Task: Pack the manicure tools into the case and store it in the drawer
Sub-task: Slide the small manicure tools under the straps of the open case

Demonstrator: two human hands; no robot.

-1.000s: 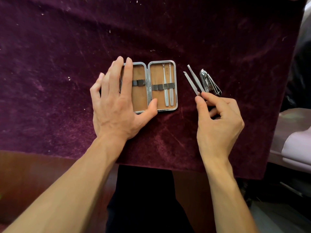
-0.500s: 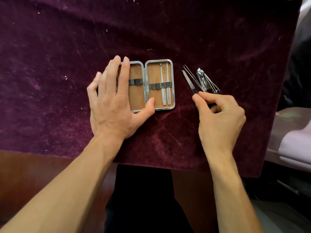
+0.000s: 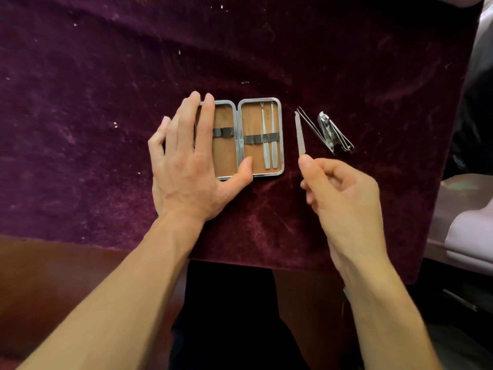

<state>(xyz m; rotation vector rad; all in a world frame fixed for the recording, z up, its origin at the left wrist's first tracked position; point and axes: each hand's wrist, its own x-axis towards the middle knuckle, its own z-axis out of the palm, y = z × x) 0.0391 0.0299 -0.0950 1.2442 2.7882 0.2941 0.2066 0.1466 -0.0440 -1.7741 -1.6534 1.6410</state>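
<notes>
Slim silver nail file [image 3: 299, 134] pinched in the grip of my right hand [image 3: 344, 198], by then swung clear of thin steel tweezers [image 3: 312, 126]; left hand [image 3: 186, 166] flat on the open tan case [image 3: 280, 134].

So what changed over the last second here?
The right hand pinched the near end of the file and swung its tip left, away from the tweezers and toward the case. Unchanged: the left hand rests flat on the open case, two tools sit strapped in its right half, and the tweezers and clipper lie on the cloth.
</notes>
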